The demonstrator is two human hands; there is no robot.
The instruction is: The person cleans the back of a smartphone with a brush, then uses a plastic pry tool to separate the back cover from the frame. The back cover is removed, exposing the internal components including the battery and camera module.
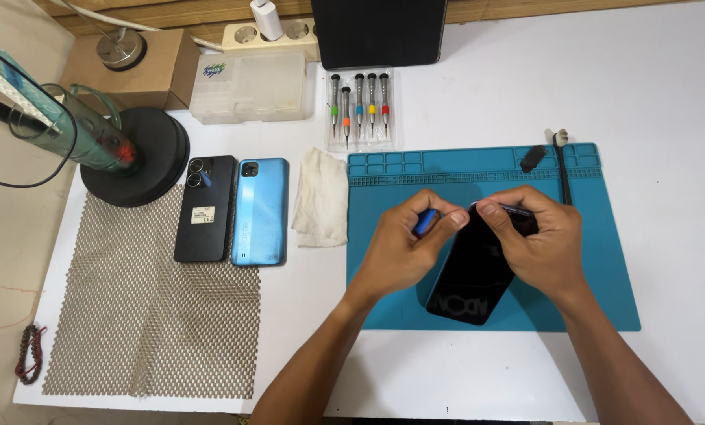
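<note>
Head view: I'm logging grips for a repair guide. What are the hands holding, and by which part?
Left hand pinches a blue tool near its tip. Right hand grips the black phone at its top edge, on the blue mat.

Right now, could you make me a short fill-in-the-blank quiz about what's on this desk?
1. Both hands work on a black phone lying on a ___ mat.
2. The left hand pinches a small ___ tool.
3. Beside the white cloth lies a ___ phone.

Missing: teal; blue; blue
</note>
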